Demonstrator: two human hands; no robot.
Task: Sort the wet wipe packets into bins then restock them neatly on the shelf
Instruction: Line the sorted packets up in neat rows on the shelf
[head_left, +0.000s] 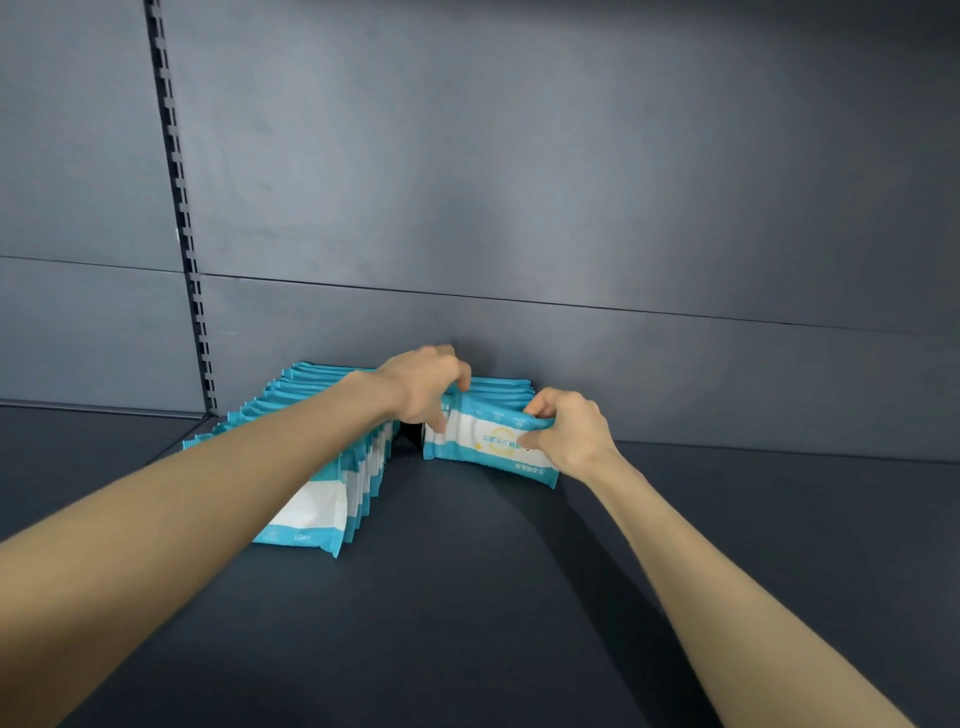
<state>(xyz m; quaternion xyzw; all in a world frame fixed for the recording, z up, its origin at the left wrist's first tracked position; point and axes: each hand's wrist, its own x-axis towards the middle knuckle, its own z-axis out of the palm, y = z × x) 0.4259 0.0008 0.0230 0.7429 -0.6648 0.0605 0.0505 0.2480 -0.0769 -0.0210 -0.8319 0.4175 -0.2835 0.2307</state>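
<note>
Dark grey shelf (467, 597) below, grey back panel (519, 182) behind, with a seam across it. At 10 o'clock, a slotted strip (179, 208) running up the panel. Nothing between the camera and the hands but the two bare forearms; left forearm crossing over and hiding much of the left row (317, 509).

Left row at 8 o'clock from the hands: teal-and-white packs standing on edge, stepped back toward the panel. Right row (498, 387) at 12 o'clock from the hands, tight against the panel, only its teal top edges showing. Dark gap between the two rows.

Front packet (483, 436) of the right row standing on the shelf, face toward the camera, tilted slightly. On that face: teal characters inside a yellow ring, more small print on the lower teal band, all too blurred to read. Faint print low on the left row's front pack, also unreadable.

Left hand (423, 384) reached forward, knuckles up, fingers curled down over the packet's top left corner, gripping it. Right hand (566, 431) at 3 o'clock of the packet, thumb and fingers pinching its right upper edge.
</note>
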